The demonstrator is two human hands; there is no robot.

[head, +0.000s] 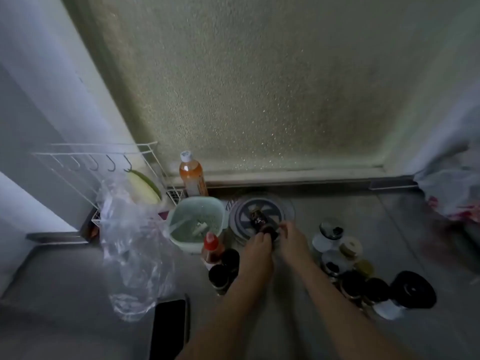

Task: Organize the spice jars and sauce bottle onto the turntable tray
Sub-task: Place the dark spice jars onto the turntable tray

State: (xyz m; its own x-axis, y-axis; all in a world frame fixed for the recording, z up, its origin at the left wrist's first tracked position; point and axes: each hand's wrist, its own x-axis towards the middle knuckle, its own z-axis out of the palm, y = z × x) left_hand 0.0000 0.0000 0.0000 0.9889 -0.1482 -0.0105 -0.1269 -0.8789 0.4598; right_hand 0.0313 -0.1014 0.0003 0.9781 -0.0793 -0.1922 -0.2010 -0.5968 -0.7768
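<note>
The round grey turntable tray sits on the counter near the back wall. A dark spice jar with a black lid rests on its middle, tilted toward me. My left hand and my right hand both grip the jar's lid end at the tray's front edge. A red-capped sauce bottle stands left of my left hand, with two black-lidded jars beside it. Several more spice jars are clustered to the right, among them one with a wide black lid.
A pale green basket stands left of the tray, and an orange drink bottle behind it. A white wire rack and a crumpled clear plastic bag fill the left. A black phone lies near the front edge.
</note>
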